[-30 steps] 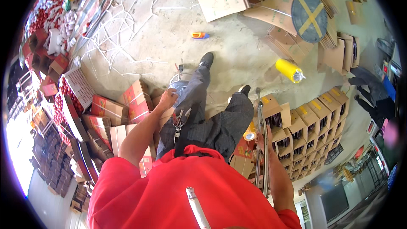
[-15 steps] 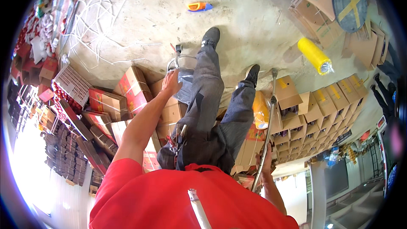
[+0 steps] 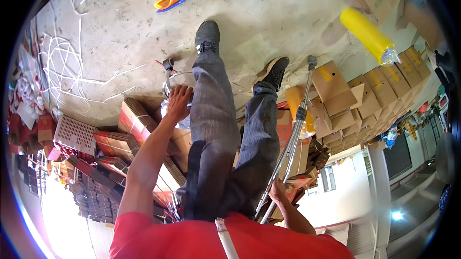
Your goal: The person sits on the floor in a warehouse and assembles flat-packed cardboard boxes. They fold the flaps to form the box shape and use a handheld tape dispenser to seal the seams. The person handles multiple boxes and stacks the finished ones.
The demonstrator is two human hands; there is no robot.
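Left hand (image 3: 178, 101) stayed curled on the metal handle (image 3: 168, 79); right hand (image 3: 277, 192) kept gripping the crutch (image 3: 294, 134), feet stepping forward.

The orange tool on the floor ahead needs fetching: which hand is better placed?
Probably left. The left hand lies nearer the orange tool, on its side; the right hand grips the crutch.

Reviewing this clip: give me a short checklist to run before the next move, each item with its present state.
1. Left hand gripping the metal handle: ok, fingers over it.
2. Right hand holding the crutch: ok.
3. Crutch tip on the concrete floor: ok.
4. Both shoes on the floor: cannot tell.
5. Path ahead clear: not ok, orange tool and white cords lie there.
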